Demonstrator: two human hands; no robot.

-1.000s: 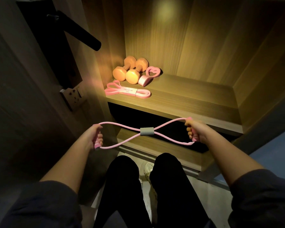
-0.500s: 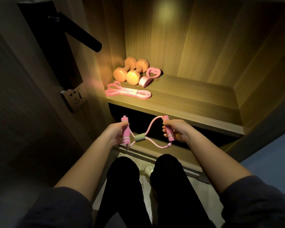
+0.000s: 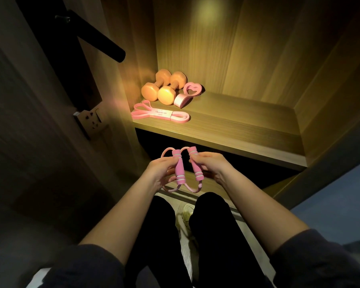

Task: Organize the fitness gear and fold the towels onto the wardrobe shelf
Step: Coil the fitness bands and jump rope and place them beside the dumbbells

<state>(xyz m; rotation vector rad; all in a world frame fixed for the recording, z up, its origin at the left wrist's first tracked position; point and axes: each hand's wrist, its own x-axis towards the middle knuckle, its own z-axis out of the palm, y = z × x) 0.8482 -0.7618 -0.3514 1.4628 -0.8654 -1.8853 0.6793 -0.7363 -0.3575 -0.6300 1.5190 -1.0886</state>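
Observation:
A pink figure-eight resistance band [image 3: 180,169] is folded up in front of me, its two foam handles side by side and nearly upright. My left hand [image 3: 161,172] grips the left handle and my right hand [image 3: 209,166] grips the right one, both just below the front edge of the lit wardrobe shelf [image 3: 237,129]. On the shelf's left end lie two orange dumbbells [image 3: 163,87], a pink heart-shaped grip ring [image 3: 188,94] and a flat pink loop band [image 3: 160,114]. No towels are in view.
A dark door with a black lever handle [image 3: 96,36] and a latch plate [image 3: 89,119] stands at the left. A lower shelf [image 3: 195,179] sits under the lit one. My dark-trousered legs and a pale shoe [image 3: 187,213] are below.
My hands have come together, folding the stretched band until its handles meet side by side. The loops now bulge out above and below the handles.

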